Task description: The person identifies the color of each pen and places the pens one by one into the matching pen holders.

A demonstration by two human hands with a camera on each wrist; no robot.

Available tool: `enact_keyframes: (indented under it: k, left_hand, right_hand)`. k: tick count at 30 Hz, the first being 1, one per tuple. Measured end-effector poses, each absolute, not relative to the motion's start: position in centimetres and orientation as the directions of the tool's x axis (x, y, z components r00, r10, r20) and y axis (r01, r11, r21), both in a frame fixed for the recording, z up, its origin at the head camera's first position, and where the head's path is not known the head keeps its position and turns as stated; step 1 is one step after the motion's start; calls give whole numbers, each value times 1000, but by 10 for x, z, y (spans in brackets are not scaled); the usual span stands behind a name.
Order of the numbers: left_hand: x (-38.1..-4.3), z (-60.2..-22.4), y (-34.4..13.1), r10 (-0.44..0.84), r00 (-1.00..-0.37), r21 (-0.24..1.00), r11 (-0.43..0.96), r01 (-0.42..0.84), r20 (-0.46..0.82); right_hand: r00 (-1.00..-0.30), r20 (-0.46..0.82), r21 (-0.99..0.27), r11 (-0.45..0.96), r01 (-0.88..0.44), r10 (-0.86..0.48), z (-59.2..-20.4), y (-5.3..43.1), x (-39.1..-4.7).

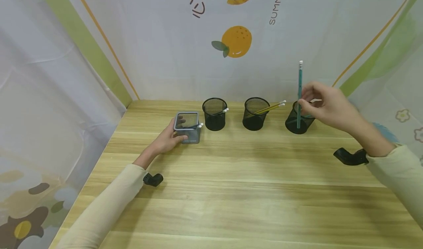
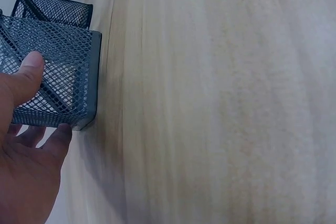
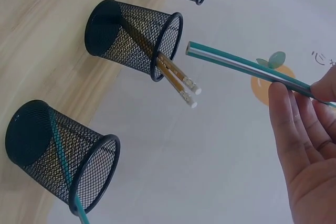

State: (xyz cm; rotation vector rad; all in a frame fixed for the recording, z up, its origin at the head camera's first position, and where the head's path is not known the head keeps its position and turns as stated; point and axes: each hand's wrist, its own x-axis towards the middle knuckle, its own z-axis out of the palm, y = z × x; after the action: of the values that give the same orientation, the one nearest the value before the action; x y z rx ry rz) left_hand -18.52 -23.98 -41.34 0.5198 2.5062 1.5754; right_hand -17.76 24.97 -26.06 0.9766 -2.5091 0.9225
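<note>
At the left of the row, my left hand point(image 1: 166, 140) grips a square grey mesh pen holder point(image 1: 192, 136) around its side, thumb on the near face. Dark pencils with white erasers lean inside that holder. My right hand point(image 1: 325, 102) pinches a teal pencil point(image 1: 300, 82) between thumb and fingers, upright with its white eraser up. In the head view this pencil crosses in front of the rightmost round black mesh cup point(image 1: 306, 123). The right wrist view shows its lower end apart from the cups. Another teal pencil point(image 3: 62, 156) leans in that rightmost cup.
Two more round black mesh cups stand between my hands: the left one point(image 1: 214, 122) holds white-tipped dark pencils, the middle one point(image 1: 253, 122) yellow pencils point(image 1: 271, 108). A printed white cloth point(image 1: 165, 58) hangs behind the wooden table point(image 1: 231, 190). Black wrist mounts point(image 1: 351, 157) sit on both sleeves.
</note>
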Motion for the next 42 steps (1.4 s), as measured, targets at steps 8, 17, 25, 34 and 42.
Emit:
enact_keyframes:
  k: [8,17,25,34,42]
  left_hand:
    - [-183,-412,-241,360,-931,899,387,204,57]
    - [-184,-412,-241,360,-931,895,394,211,61]
    - [-183,-411,-240,362,-930,896,390,211,62]
    - [-185,-415,-242,356,-932,887,409,214,61]
    - [-185,-415,-242,356,-932,888,406,216,64]
  right_hand:
    - [-705,529,-430,567,-702,-472,-261,253,-184]
    - [-706,609,-490,530,-693,-360,-262,265,-196]
    - [-746,609,-616,431,-660,-271,-265,272,-204]
    - [-791,581,-673,432,-600,-194,-270,283,-214]
    - [-823,542,-654,530,-540,-171,-285,290,-220]
